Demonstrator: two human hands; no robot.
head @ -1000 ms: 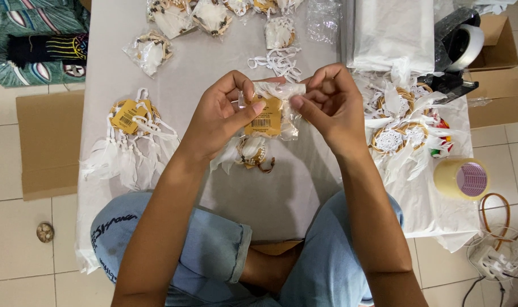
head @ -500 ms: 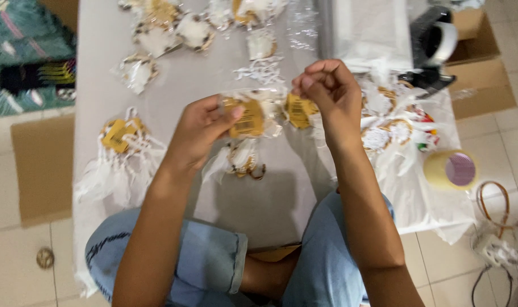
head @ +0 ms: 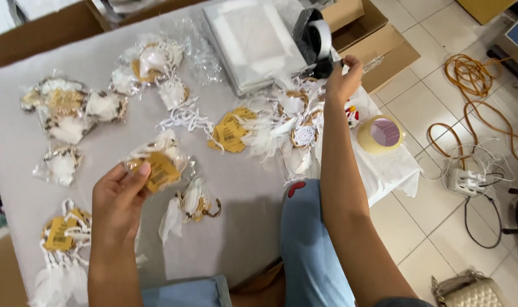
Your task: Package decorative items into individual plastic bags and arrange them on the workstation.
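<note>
Packet in hand: left hand point(head: 118, 200) pinches a clear bag with a yellow tag point(head: 156, 167) between thumb and fingers, held above the grey table cover point(head: 253, 204), near 8 o'clock of the view.
Right hand: right hand point(head: 343, 79) reaches out to 1 o'clock, fingers curled at the black tape dispenser point(head: 315, 40); whether they close on tape I cannot tell.
Done, by my reading: several bagged pieces lie about the table, a cluster at 10 o'clock point(head: 71, 108), another at 11 o'clock point(head: 148, 59), a small one just under the left hand point(head: 193, 204).
Left, by my reading: a heap of unbagged white feathered hoops point(head: 296, 133) sits at the centre right, with loose yellow tags point(head: 231, 131) beside it; more at 7 o'clock point(head: 60, 239). Roughly midway.
Nearby: tan tape roll point(head: 379, 135) at 3 o'clock; stack of clear bags point(head: 250, 37) at 12 o'clock.
Change: half a second ago both hands met over the packet at the centre; now the right hand has left it and gone to the dispenser, and the left holds the packet alone. The camera has swung to the right, showing floor cables.
</note>
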